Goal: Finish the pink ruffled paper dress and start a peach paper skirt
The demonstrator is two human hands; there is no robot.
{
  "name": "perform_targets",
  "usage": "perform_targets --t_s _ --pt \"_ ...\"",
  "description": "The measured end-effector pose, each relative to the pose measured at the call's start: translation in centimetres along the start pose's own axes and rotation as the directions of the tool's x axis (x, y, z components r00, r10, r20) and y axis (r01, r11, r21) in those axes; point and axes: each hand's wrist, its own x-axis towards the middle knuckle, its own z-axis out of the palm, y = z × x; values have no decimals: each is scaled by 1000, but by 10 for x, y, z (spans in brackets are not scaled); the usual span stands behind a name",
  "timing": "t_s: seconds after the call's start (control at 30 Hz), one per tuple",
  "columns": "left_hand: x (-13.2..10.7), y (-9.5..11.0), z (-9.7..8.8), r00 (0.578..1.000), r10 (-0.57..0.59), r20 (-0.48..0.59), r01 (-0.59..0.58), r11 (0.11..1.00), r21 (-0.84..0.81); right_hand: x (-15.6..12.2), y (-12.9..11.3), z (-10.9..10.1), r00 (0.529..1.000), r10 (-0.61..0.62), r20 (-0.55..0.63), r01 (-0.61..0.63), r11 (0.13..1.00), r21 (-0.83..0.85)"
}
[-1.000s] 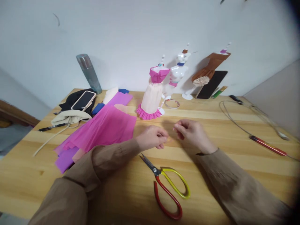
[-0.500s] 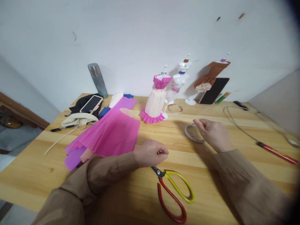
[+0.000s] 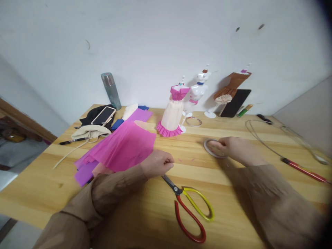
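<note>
My left hand (image 3: 156, 164) rests on the wooden table (image 3: 233, 214) with its fingers curled into a loose fist; whatever it pinches is too small to make out. It lies beside the right edge of the pink crepe paper (image 3: 121, 147) and just above the tip of the red and yellow scissors (image 3: 189, 207). My right hand (image 3: 234, 149) lies low on the table with its fingers on a thin roll of tape (image 3: 211, 148), which lies flat.
At the back stand a small mannequin in a cream and pink paper dress (image 3: 172, 112), a white mannequin (image 3: 198, 91) and a brown paper dress (image 3: 232, 86). A phone (image 3: 103, 115) on a bag, a grey flask (image 3: 111, 90), a cable and a red pen (image 3: 302, 169) lie around.
My right hand has moved away to the right and lowered the tape roll flat onto the table. My left hand has drawn back toward the pink paper, still curled.
</note>
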Motion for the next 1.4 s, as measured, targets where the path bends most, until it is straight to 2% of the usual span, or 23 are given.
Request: perform_targets --t_s 0.1,0.17,0.23,0.3,0.37,0.47,0.57,0.6,0.63,0.7,0.77,0.9,0.97,1.17,1.4 --pt "2 -4 0 999 -47 -15 47 999 -24 -4 -12 -7 1000 5 11 -4 999 -36" --pt "4 -6 2 998 -56 -18 55 998 -38 -4 -27 -12 998 -34 -48 35 999 7" --pt "5 -8 2 998 -54 -21 53 997 -49 -2 -49 -15 993 -39 -112 48 996 80" --pt "6 -9 2 998 -55 -28 54 997 -56 5 -76 -16 987 -42 -154 77 970 232" --pt "7 -10 2 998 -58 -35 56 997 -61 16 -104 -15 959 -59 -277 165 912 376" --pt "7 -10 3 998 -50 -39 47 997 -59 38 -141 -17 847 -119 -518 332 879 342" --pt "6 -12 4 998 -34 -45 31 997 -67 61 -165 -35 672 -173 -720 430 882 190" --pt "6 -12 5 998 -32 -50 28 997 -74 68 -171 -44 635 -163 -755 427 889 167" --pt "6 -13 5 998 -31 -56 26 996 -81 76 -175 -54 626 -155 -764 421 892 164" --pt "6 -13 6 997 -33 -67 27 995 -93 92 -184 -72 645 -156 -748 405 900 162" --pt "7 -14 6 997 -35 -71 28 995 -98 108 -191 -86 687 -197 -700 400 906 137" --pt "8 -14 5 996 -37 -75 29 994 -105 130 -200 -100 850 -247 -466 321 943 86" --pt "7 -14 4 996 -37 -76 29 994 -107 133 -201 -104 900 -248 -358 292 953 75" --pt "8 -13 4 999 -26 -46 21 995 -100 126 -190 -121 940 -305 -154 330 926 180" --pt "7 -9 13 1000 26 13 -25 996 -81 124 -190 -125 924 -334 -188 370 905 211"
